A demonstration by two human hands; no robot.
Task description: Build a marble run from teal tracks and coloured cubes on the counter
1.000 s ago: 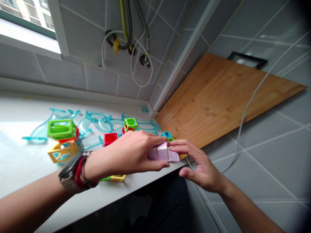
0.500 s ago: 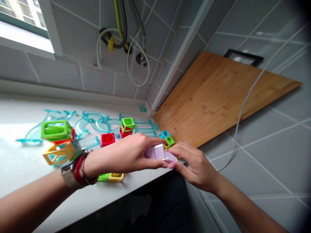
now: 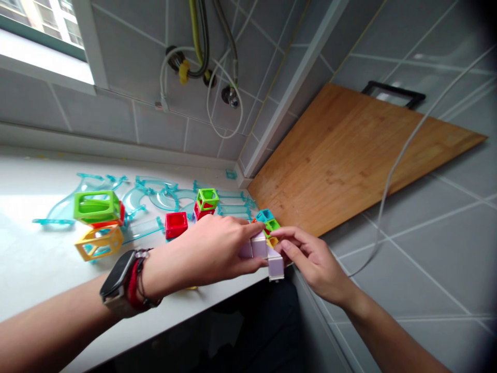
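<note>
A small purple toy of hinged cubes (image 3: 259,245), like an infinity cube, is held above the front edge of the counter. My left hand (image 3: 221,243) pinches its left part between thumb and fingers, palm down. One purple block hangs lower at its right end. My right hand (image 3: 310,259) is beside that end, its thumb and forefinger parted and loosely bent; the other fingers are partly hidden, and whether they touch the block is unclear. Just behind the toy sit blue and green frame cubes (image 3: 267,217).
On the white counter (image 3: 39,280) stand a green-and-yellow cube stack (image 3: 99,207), a red cube (image 3: 176,225) and a green-topped stack (image 3: 207,199). Clear teal track pieces (image 3: 155,194) lie behind. A wooden board (image 3: 341,155) leans at the right, crossed by a white cable (image 3: 392,171).
The toy's right-hand block has swung downward. My right thumb and forefinger have come off the toy and parted. My left hand keeps its hold.
</note>
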